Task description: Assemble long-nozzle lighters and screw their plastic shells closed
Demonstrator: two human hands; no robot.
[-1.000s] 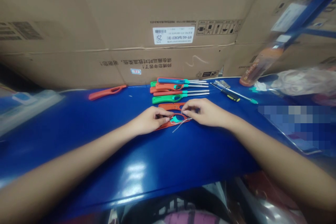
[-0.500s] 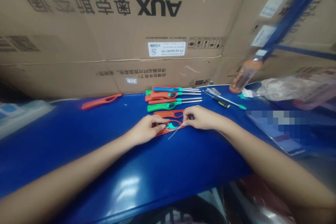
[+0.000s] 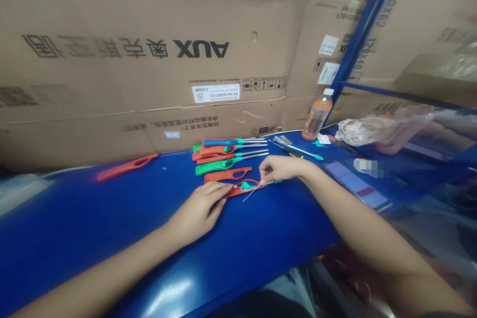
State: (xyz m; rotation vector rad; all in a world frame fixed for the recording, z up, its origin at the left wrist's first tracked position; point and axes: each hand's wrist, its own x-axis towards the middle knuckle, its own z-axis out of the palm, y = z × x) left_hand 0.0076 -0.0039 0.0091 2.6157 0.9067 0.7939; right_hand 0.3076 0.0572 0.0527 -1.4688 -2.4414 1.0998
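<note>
An orange lighter casing [image 3: 234,192] lies on the blue table, with a green trigger piece [image 3: 246,186] in its loop. A thin whitish wire [image 3: 250,194] runs by the loop, its loose end pointing toward me. My left hand [image 3: 199,208] lays its fingers over the handle end, thumb lower down and partly tucked under. With bent fingers, my right hand [image 3: 280,168] pinches the wire at the casing's front end. A small green part shows just past those fingertips. Behind sits another orange casing [image 3: 223,175], then a green lighter [image 3: 214,166].
Several stacked lighters [image 3: 219,149] point their metal tubes right. A red casing [image 3: 126,167] lies at left. Toward the right are a screwdriver [image 3: 298,148], a drink bottle [image 3: 316,117], a phone [image 3: 357,186] and a plastic bag [image 3: 361,131]. A large cardboard box [image 3: 149,79] stands behind.
My left hand has drawn back from the trigger piece onto the handle end, its fingers flatter. My right hand stays at the front end. The view has tilted up and turned right.
</note>
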